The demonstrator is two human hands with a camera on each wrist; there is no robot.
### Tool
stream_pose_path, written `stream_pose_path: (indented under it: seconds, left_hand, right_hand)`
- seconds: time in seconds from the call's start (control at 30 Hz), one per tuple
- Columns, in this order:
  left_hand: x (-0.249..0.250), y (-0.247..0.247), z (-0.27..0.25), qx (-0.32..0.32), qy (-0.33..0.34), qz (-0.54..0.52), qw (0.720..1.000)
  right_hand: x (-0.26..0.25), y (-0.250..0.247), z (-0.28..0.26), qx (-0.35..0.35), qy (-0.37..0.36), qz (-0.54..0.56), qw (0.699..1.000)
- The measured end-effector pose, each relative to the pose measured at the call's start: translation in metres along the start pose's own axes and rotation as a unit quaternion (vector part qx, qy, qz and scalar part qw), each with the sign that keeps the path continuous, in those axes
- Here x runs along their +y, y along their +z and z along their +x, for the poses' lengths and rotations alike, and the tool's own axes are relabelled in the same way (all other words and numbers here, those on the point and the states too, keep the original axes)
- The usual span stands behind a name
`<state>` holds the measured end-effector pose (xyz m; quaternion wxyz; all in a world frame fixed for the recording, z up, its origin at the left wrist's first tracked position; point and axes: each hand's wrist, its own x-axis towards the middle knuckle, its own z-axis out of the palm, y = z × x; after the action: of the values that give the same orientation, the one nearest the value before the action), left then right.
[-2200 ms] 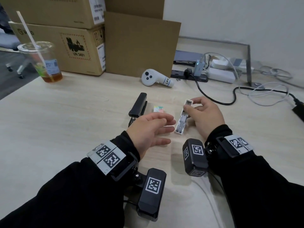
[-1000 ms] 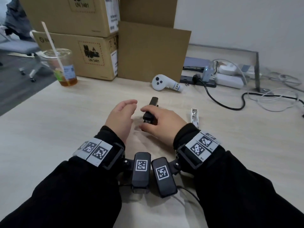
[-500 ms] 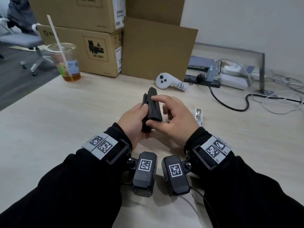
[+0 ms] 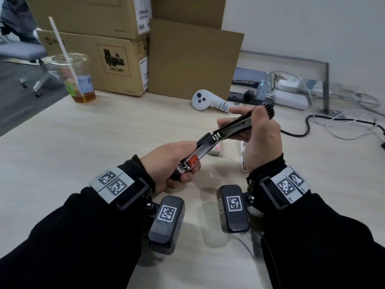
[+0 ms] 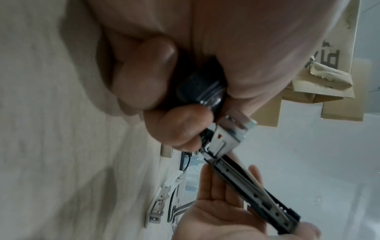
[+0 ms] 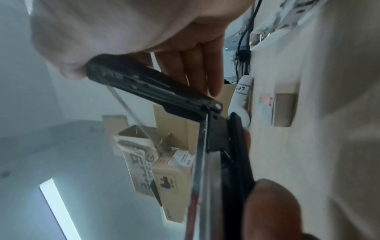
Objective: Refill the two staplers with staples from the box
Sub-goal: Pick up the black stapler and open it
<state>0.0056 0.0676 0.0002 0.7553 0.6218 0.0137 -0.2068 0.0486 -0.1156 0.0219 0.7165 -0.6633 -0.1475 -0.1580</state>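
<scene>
Above the middle of the pale wood-grain desk (image 4: 62,155), a black metal stapler (image 4: 210,140) is held swung open. The left hand (image 4: 170,163) grips its base end, where an orange pusher sits in the silver channel. The right hand (image 4: 260,134) holds the raised black top arm. Under them on the desk lie a small staple box (image 4: 216,150) and a white stapler (image 4: 243,151), mostly hidden. Toward the far edge stand brown cardboard boxes (image 4: 116,59), a clear plastic cup with a straw (image 4: 73,78) and a white controller (image 4: 205,101).
</scene>
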Motion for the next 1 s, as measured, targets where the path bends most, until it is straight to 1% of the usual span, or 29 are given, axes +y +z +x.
stream_pose_path:
  seconds: [0.1, 0.17, 0.2, 0.3, 0.4, 0.5, 0.57, 0.63, 0.7, 0.77, 0.83, 0.87, 0.93, 1.0]
  left_hand:
    - [-0.001, -0.002, -0.002, -0.046, 0.001, -0.008, 0.999]
    - [-0.003, -0.005, -0.001, -0.072, 0.025, -0.003, 0.997]
    - [-0.004, -0.005, 0.000, -0.079, 0.038, 0.009, 0.996]
    - [-0.004, -0.006, 0.001, -0.082, 0.048, 0.001, 0.996]
    - [-0.003, -0.006, 0.001, -0.074, 0.055, -0.019, 0.996]
    - [-0.001, -0.005, 0.000, -0.057, 0.071, -0.021, 0.996]
    - [0.001, -0.005, 0.001, -0.015, 0.076, -0.022, 0.997]
    - [0.004, -0.003, 0.002, 0.035, 0.085, -0.027, 0.995]
    - [0.007, 0.000, 0.002, 0.081, 0.083, -0.031, 0.993]
    - [0.009, 0.000, 0.001, 0.122, 0.079, -0.025, 0.989]
    - [0.011, -0.003, 0.003, 0.176, 0.092, 0.005, 0.980]
    - [0.011, -0.005, 0.004, 0.205, 0.104, 0.027, 0.973]
    - [0.011, -0.011, 0.004, 0.246, 0.129, 0.067, 0.958]
    - [0.011, -0.015, 0.004, 0.264, 0.139, 0.107, 0.948]
  right_hand:
    - [-0.004, -0.001, 0.008, 0.087, 0.080, 0.065, 0.991]
    - [-0.002, -0.003, 0.011, 0.152, 0.137, 0.105, 0.973]
    - [-0.001, -0.003, 0.012, 0.170, 0.163, 0.118, 0.965]
    - [0.006, -0.006, 0.016, 0.179, 0.220, 0.125, 0.951]
    - [0.010, -0.007, 0.019, 0.156, 0.251, 0.129, 0.947]
    - [0.011, -0.007, 0.020, 0.141, 0.249, 0.097, 0.953]
    - [0.010, -0.006, 0.019, 0.114, 0.227, 0.033, 0.967]
    - [0.011, -0.003, 0.015, 0.056, 0.183, -0.052, 0.980]
    - [0.012, 0.001, 0.009, -0.005, 0.134, -0.121, 0.984]
    - [0.013, 0.006, 0.005, -0.038, 0.084, -0.163, 0.982]
    - [0.015, 0.007, 0.005, -0.057, 0.037, -0.209, 0.976]
    - [0.017, 0.007, 0.005, -0.068, 0.025, -0.229, 0.971]
    - [0.019, 0.007, 0.005, -0.097, 0.029, -0.259, 0.961]
    - [0.023, 0.007, 0.006, -0.128, 0.057, -0.258, 0.956]
